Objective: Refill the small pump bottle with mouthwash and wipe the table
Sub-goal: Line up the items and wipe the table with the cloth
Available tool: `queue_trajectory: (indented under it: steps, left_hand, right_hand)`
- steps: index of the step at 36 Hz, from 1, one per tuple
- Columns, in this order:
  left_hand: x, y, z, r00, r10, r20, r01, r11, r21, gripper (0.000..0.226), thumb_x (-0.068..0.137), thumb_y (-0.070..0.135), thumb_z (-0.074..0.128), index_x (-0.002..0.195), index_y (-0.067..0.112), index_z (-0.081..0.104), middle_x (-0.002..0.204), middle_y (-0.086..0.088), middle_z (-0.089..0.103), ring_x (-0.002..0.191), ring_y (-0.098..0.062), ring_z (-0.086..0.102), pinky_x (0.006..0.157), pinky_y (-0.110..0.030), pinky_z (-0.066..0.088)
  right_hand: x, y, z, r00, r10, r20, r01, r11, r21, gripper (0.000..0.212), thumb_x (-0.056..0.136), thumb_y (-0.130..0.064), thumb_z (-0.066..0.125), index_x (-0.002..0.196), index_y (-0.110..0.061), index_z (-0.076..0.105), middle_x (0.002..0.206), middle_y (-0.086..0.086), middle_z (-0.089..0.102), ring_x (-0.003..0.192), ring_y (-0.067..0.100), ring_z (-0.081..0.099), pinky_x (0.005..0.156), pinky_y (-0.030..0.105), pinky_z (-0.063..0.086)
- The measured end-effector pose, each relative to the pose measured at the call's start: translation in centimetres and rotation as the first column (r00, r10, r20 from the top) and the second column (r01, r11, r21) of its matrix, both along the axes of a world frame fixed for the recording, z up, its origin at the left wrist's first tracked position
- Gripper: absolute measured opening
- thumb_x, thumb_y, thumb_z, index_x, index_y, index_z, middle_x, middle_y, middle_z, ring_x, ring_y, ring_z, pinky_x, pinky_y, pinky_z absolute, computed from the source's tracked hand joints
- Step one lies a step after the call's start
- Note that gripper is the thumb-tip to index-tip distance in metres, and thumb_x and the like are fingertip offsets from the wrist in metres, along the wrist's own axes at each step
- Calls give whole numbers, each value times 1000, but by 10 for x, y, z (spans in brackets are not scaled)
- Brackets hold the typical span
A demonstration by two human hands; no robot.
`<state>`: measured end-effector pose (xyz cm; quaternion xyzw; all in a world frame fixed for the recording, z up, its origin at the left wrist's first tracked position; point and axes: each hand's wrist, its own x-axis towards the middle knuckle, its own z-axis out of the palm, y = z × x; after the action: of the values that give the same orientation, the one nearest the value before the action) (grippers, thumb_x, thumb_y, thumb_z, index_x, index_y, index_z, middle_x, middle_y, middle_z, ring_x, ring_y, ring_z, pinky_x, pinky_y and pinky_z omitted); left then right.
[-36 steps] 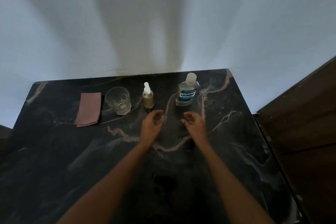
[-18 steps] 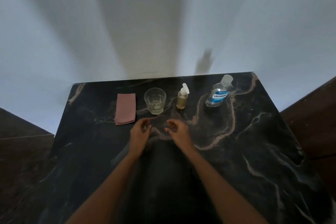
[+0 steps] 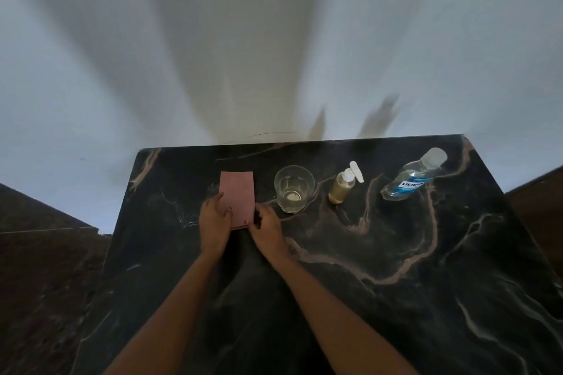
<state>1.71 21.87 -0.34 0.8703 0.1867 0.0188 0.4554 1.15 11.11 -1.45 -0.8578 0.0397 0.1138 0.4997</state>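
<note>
Reaching forward, the left hand [image 3: 214,222] pinched the pink folded cloth's [image 3: 239,192] near left edge, thumb on top, the right hand's [image 3: 268,227] curled fingers touched its near right corner, grip unclear, with small pump bottle [image 3: 342,189] and Listerine bottle [image 3: 408,181] at 2 o'clock.

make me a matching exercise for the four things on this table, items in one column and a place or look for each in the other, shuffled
1. pink cloth
2. glass
3. small pump bottle
4. mouthwash bottle

a. yellowish liquid, white pump top
b. farthest right, blue label
c. left hand and right hand at its near end
d. clear, almost empty

Pairs: 1-c, 2-d, 3-a, 4-b
</note>
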Motion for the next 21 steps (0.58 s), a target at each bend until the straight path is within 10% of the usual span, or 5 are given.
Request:
queue_trajectory:
  steps: [21]
  left_hand:
    - [35,11,-11,987,133,-95,-145,980,-134,36,82,-4,54,117,0,48,117,-20,56,100,-24,54,80,-27,41]
  right_hand:
    - [46,24,-9,985,-169,-23,166,981,-96,22,86,-6,54,108,-8,59,112,11,60,102,23,56,86,30,43]
